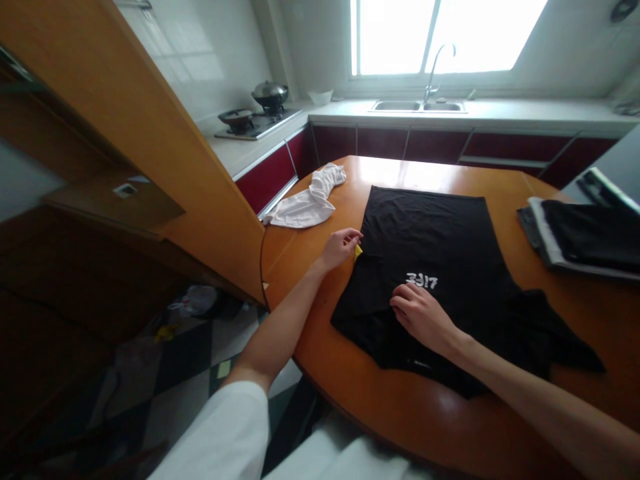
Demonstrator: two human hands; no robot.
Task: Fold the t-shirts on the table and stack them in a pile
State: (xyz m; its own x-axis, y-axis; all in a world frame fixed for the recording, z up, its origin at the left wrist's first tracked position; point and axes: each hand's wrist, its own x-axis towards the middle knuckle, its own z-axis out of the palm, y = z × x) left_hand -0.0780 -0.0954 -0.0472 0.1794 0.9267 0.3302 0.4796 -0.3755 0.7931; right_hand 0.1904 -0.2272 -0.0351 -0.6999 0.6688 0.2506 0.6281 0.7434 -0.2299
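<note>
A black T-shirt (430, 233) lies spread on the wooden table, its white lettering upside down from where I stand. At the shirt's left edge is my left hand (343, 247), fingers bent together and fingertips pinching the cloth; a small yellow patch (358, 252) shows just below them. My right hand (423, 317) rests over the shirt by the lettering, its fingers closed on a bit of fabric near the left sleeve. The fingertips of this hand are partly hidden. On the right, the other sleeve (565, 330) stretches out over the tabletop.
A crumpled white garment (307, 203) lies on the table's (350, 393) far left. Folded dark and grey clothes (595, 230) are stacked at the right. Beyond stand a counter with a sink (397, 106) and a stove with pans (270, 93). A wooden partition (200, 180) rises at left.
</note>
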